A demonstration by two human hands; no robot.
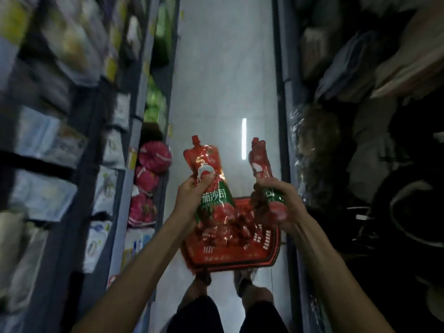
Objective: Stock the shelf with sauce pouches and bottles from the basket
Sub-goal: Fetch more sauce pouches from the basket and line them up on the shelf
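Left hand point(189, 193) grips tomato sauce pouch point(209, 162), right hand point(283, 195) grips second pouch point(260, 164), spouts 12 o'clock; shelf point(125, 188) 9 o'clock, left nearer.

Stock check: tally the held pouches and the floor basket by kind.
Pouches: 2, the left pouch in the left hand and the right pouch in the right hand
Basket: 1
Total: 3; the basket's contents are too blurred to count.
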